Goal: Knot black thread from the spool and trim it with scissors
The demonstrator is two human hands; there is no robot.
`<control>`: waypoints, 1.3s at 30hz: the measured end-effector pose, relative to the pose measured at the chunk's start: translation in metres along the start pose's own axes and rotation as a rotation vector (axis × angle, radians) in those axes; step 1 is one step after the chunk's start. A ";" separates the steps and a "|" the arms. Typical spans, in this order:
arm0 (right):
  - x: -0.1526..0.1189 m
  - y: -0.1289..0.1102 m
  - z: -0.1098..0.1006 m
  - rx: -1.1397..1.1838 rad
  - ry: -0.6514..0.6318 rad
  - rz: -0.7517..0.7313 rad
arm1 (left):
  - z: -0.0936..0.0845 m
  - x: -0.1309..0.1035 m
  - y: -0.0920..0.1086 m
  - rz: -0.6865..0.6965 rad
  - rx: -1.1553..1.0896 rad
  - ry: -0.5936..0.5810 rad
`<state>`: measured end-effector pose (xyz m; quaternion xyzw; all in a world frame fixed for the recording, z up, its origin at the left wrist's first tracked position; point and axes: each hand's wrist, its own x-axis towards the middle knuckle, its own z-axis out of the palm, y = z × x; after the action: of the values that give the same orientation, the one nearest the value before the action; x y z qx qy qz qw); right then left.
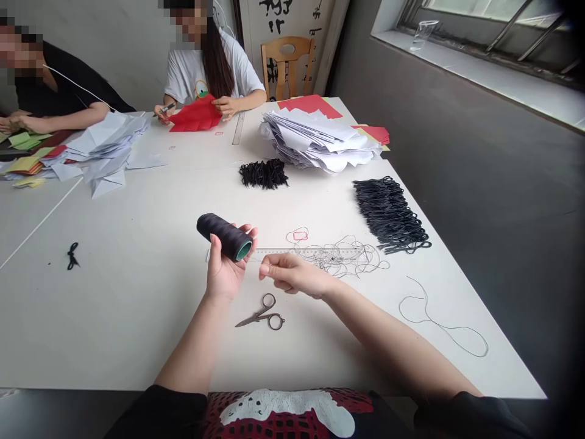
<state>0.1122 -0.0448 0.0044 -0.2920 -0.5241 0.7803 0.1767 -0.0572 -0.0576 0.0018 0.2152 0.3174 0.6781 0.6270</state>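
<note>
Small scissors (pixel 262 313) lie on the white tabletop (pixel 137 305) just below both hands. Above them, the left hand (pixel 226 268) grips a spool of black thread (pixel 225 236), tilted, while the right hand (pixel 292 274) beside it pinches a fine strand drawn from the spool. Farther off lie a clear ruler (pixel 311 251), tangled thread (pixel 351 256), black loops (pixel 390 213) and stacked white paper (pixel 320 143).

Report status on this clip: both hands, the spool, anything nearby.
Left hand gripping black thread spool, held off the table. Right hand pinching the thread end beside it. Scissors flat on the table just below, untouched; clear ruler and loose thread behind.
</note>
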 end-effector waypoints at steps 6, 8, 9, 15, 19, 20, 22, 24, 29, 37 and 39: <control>-0.026 -0.034 -0.024 0.018 0.225 -0.168 | -0.005 0.011 0.006 0.014 -0.105 0.093; -0.036 -0.045 -0.029 0.058 0.322 -0.244 | -0.008 0.015 0.009 0.021 -0.133 0.109; -0.041 -0.050 -0.032 0.070 0.374 -0.284 | -0.009 0.017 0.010 0.028 -0.139 0.119; -0.063 -0.069 -0.043 -0.020 0.693 -0.447 | -0.017 0.024 0.011 0.097 -0.060 0.143; -0.068 -0.071 -0.044 -0.114 0.804 -0.513 | -0.016 0.023 0.010 0.097 -0.032 0.144; -0.068 -0.072 -0.044 -0.118 0.820 -0.535 | -0.015 0.024 0.011 0.086 -0.048 0.158; -0.068 -0.073 -0.043 -0.106 0.867 -0.594 | -0.016 0.026 0.013 0.061 -0.092 0.208; -0.067 -0.073 -0.043 -0.090 0.977 -0.724 | -0.019 0.029 0.015 0.050 -0.115 0.286; -0.063 -0.068 -0.043 -0.412 1.454 -1.158 | -0.029 0.035 0.017 0.106 -0.013 0.438; -0.052 -0.056 -0.026 -1.290 1.054 -0.629 | -0.020 0.022 0.009 0.322 0.312 0.074; -0.041 -0.047 -0.017 -1.146 0.796 -0.682 | -0.018 0.016 0.007 0.282 0.386 -0.080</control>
<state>0.1527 -0.0385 0.0539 -0.4186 -0.8037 0.1264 0.4036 -0.0759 -0.0447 -0.0078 0.3997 0.3827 0.6769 0.4853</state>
